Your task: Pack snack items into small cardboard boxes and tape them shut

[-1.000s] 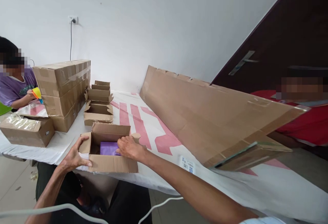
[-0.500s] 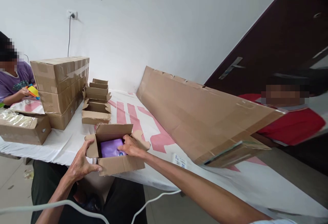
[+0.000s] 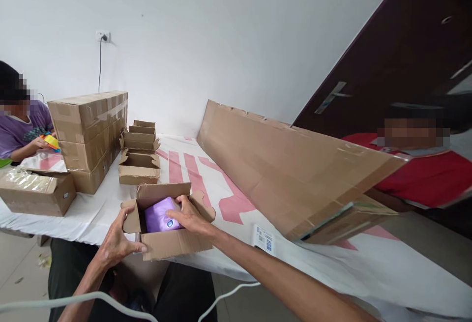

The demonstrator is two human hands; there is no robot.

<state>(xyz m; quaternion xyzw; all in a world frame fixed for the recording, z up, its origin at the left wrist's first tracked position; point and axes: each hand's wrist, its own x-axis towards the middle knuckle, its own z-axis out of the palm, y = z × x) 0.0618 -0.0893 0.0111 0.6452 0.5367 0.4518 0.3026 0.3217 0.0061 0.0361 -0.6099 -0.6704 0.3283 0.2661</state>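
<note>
Grips the left end of an open cardboard box (image 3: 177,245) with the left hand (image 3: 117,241), near the edge of a cloth-covered table (image 3: 94,215). Holds the right end of a purple pack (image 3: 158,216), askew inside the box, with the right hand (image 3: 191,215), apart from the left. Likely handles light and soft, perhaps slippery; seems best held across opposite sides, gently, to avoid crushing.

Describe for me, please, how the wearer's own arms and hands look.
The left hand and right hand wear no gloves, and no watch shows at either wrist. The left forearm and right forearm are slim and bare, with no sleeve clearly in view. A pale cable crosses before the left one.
</note>
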